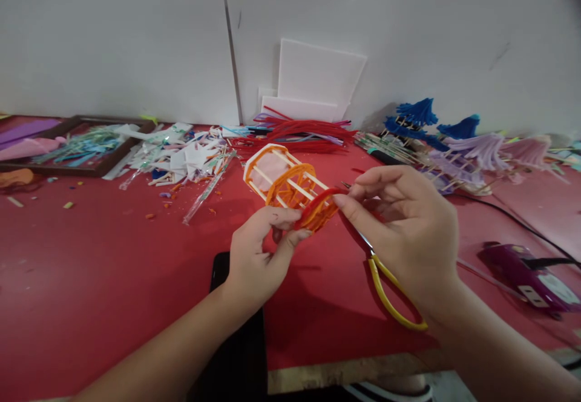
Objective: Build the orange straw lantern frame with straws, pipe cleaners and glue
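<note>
A small tower-like frame of pale sticks and orange rings lies tilted between my hands, its white-edged base pointing to the upper left. My left hand pinches the near orange ring at its lower left. At the ring's right side, my right hand pinches a red strip that runs along the ring's edge. Yellow-handled scissors or pliers lie under and beside my right hand; their pointed tip shows near its fingers.
A black phone lies below my left wrist. Behind are red strips, white scraps, a brown frame and blue and pink tasselled pieces. A purple power socket with a cable sits right.
</note>
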`<state>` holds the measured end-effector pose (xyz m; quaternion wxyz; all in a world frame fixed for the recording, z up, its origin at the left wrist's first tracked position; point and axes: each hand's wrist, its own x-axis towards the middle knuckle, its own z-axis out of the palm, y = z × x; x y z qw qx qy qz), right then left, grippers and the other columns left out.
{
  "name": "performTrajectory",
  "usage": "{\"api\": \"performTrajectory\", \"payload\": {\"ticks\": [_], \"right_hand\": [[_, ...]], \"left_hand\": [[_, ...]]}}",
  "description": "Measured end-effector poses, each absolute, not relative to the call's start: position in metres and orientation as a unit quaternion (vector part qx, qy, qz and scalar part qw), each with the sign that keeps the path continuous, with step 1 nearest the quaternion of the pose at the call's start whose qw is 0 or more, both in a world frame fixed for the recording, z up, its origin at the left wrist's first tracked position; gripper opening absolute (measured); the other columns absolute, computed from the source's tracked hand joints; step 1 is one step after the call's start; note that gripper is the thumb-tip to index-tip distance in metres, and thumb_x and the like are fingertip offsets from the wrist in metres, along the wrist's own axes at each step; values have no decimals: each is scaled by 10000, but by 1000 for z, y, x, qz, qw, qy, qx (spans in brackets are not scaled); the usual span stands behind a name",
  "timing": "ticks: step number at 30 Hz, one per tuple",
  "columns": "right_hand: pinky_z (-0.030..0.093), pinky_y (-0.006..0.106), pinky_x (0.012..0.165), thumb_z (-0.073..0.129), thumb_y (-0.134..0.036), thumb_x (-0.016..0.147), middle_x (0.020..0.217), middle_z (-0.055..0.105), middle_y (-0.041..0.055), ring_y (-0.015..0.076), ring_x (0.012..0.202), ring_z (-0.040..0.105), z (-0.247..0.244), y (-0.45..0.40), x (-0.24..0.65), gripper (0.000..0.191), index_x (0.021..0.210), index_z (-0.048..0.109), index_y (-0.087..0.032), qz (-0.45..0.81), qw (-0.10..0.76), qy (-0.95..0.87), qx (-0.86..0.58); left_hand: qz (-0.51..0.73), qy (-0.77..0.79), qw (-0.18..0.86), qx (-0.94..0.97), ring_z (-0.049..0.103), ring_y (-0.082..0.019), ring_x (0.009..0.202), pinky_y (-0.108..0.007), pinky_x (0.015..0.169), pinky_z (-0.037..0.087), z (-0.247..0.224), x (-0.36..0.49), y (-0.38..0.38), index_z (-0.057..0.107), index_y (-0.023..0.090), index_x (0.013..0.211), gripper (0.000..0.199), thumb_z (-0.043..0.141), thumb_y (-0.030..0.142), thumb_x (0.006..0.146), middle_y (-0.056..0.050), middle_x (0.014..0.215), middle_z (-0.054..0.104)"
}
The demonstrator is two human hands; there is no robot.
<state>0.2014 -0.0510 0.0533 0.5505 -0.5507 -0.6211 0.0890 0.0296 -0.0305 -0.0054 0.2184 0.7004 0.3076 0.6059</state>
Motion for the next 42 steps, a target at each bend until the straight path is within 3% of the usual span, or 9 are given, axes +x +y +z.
{"api": "performTrajectory", "payload": {"ticks": [14,24,33,37,40,42], "right_hand": [[586,335,728,683,-185,812,871,707,4,175,795,704,39,-51,198,236,1016,582,-248,12,570,-645,-508],[526,240,510,778,-264,712,691,634,-31,128,603,623,60,-40,207,246,832,567,-222,218,566,-601,-520],[519,254,566,822,-399,671,790,703,28,137,672,621,61,-23,233,247,779,742,-191,342,477,-637,-501],[469,230,472,808,-418,694,742,680,12,95,534,556,54,-22,235,247,762,741,-191,406,462,-628,-478],[440,222,422,778,-386,738,778,673,10,77,480,530,45,-26,233,206,780,727,-191,380,482,-630,-477],[464,230,461,763,-340,754,803,669,16,98,546,571,40,-28,232,153,765,715,-196,315,510,-645,-475]], "left_hand": [[616,323,307,650,560,-64,616,-133,556,487,2,29,-30,618,203,898,161,718,147,784,30,741,576],[606,313,359,637,528,-56,588,-124,529,471,1,29,-30,621,214,920,170,713,157,789,46,706,530],[594,291,386,643,533,-69,564,-149,507,477,5,30,-29,615,215,930,155,717,251,819,44,663,530],[595,296,375,646,554,-70,576,-162,539,493,5,30,-29,649,210,961,163,715,258,820,41,676,561],[594,308,367,647,561,-67,573,-159,546,495,4,30,-29,670,212,988,182,710,215,811,48,670,572],[592,317,360,648,567,-67,580,-154,550,499,2,30,-29,680,212,1004,207,708,182,800,46,675,582]]}}
